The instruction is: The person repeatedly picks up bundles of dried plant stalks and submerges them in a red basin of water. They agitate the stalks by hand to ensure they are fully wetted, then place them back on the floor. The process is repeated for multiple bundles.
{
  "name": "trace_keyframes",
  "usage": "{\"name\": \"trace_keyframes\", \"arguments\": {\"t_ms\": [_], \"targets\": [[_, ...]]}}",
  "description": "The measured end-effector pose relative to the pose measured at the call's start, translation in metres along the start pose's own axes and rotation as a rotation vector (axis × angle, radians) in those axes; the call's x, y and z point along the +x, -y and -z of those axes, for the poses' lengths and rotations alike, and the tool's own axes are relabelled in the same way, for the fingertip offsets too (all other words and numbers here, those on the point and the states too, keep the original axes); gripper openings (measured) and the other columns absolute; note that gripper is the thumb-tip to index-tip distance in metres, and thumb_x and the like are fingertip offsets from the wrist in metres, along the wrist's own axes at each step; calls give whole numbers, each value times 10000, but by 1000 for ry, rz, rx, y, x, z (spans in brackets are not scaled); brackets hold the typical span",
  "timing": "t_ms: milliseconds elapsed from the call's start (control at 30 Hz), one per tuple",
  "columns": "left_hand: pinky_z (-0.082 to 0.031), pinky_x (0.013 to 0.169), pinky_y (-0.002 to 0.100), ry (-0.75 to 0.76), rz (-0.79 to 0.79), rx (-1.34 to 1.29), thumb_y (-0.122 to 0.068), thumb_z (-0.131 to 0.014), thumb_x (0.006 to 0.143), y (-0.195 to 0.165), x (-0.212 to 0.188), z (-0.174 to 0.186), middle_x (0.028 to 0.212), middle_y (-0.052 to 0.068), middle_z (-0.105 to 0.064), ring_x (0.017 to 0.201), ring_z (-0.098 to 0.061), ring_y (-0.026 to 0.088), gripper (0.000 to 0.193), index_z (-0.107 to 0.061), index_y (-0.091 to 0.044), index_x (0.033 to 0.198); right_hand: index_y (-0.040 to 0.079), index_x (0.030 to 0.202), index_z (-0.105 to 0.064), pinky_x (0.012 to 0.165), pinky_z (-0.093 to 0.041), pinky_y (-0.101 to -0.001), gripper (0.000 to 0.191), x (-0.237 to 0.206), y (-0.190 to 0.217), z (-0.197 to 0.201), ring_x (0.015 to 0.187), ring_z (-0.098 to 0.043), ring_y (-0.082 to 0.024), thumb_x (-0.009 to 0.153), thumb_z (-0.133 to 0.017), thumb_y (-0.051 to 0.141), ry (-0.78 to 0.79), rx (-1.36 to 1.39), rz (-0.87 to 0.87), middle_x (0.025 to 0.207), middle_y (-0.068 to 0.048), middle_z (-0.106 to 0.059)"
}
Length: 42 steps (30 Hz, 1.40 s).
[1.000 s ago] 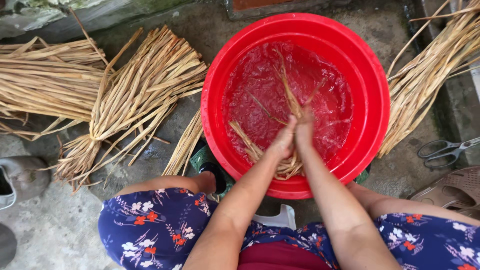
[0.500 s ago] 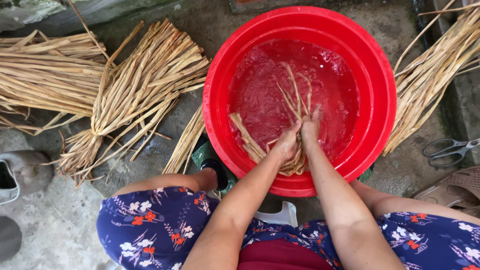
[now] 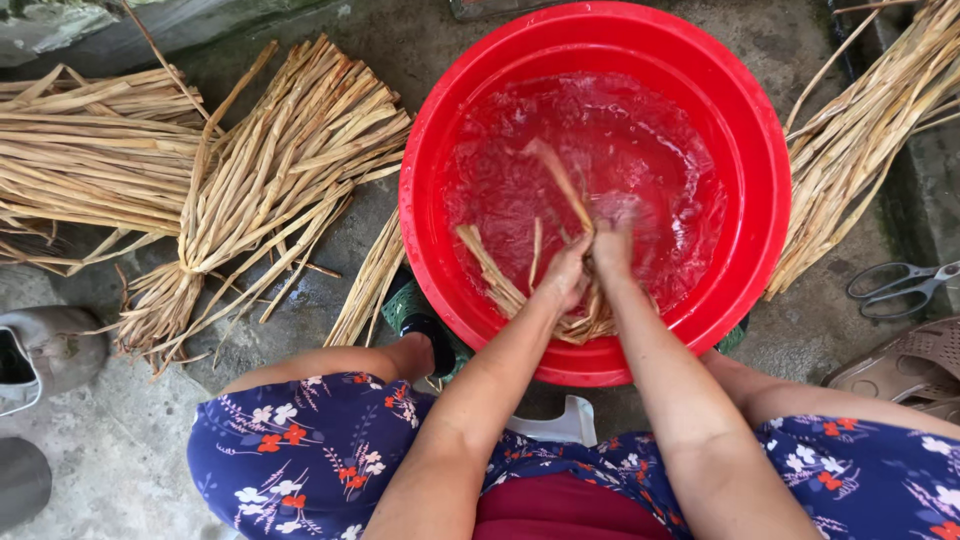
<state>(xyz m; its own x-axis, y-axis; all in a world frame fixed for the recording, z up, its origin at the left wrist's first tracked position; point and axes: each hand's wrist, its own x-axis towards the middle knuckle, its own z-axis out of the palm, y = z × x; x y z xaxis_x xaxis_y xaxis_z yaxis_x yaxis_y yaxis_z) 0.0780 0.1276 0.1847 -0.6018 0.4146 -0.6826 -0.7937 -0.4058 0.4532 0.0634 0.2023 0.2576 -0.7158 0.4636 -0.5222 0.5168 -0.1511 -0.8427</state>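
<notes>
**Both hands on the reeds in the red basin**

Your left hand (image 3: pixel 566 272) and right hand (image 3: pixel 612 243) sit side by side, touching, over the near half of the red basin (image 3: pixel 745 130). Both are closed around the same bunch of wet reeds (image 3: pixel 500 285). The bunch lies partly in the rippling water (image 3: pixel 620 130): its lower ends fan out toward the near rim, and one long strip rises from your fists toward the far side.

On the ground to the left lies a tied bundle of dry reeds (image 3: pixel 270 180), with a flatter pile (image 3: pixel 90 150) further left. Another heap of dry reeds (image 3: pixel 870 130) lies just right of the basin. Scissors (image 3: pixel 900 288) lie on the ground at the right, near that heap. A grey shoe (image 3: pixel 40 355) sits at the near left, beside your flowered blue trousers (image 3: pixel 300 450).
</notes>
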Motion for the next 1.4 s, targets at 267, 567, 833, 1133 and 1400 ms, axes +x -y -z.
{"name": "trace_keyframes", "arguments": {"t_ms": [267,567,833,1133,1400], "targets": [[-343,1065,508,-179,6,47,-632,-453,1002,-84,-13,45,1595,193,-385,1441,-338,341,773,-434,-94,1557,-9,1386,-565,952,-580,-458,405,-63,-56,-66,1118,-684,-353,1131,-515,301,181,-565,431,1311,-255,-636],[-242,1182,679,77,108,229,-399,-564,959,-1,-3,12,1661,138,-328,1531,-233,341,626,-434,-154,1520,164,1558,-340,848,-510,-426,605,17,-29,16,1009,-645,-277,966,-448,112,-22,-105,43,1543,-96,-465],[-317,1159,667,68,158,491,-546,-591,915,-60,-46,-25,1599,201,-368,1492,-325,406,795,-334,-149,1553,55,1432,-595,1066,-486,-387,424,21,-24,23,1210,-631,-215,1023,-546,153,40,4,-21,1397,-148,-667],[-594,895,567,-40,-309,408,-616,-788,749,-225,-39,-45,1368,264,-669,1224,-650,463,1146,-183,-182,1620,196,1559,-360,1091,-544,-511,675,30,113,104,1276,-663,-377,966,-593,418,13,243,275,1629,-72,-396],[-282,1235,525,-460,-1130,1077,-466,-680,994,-111,-32,41,1649,270,-387,1490,-335,422,884,-184,-166,1661,172,1446,-587,1099,-363,-529,644,43,-48,37,1346,-478,-268,955,-614,589,19,-90,-67,1481,-114,-554]]}}
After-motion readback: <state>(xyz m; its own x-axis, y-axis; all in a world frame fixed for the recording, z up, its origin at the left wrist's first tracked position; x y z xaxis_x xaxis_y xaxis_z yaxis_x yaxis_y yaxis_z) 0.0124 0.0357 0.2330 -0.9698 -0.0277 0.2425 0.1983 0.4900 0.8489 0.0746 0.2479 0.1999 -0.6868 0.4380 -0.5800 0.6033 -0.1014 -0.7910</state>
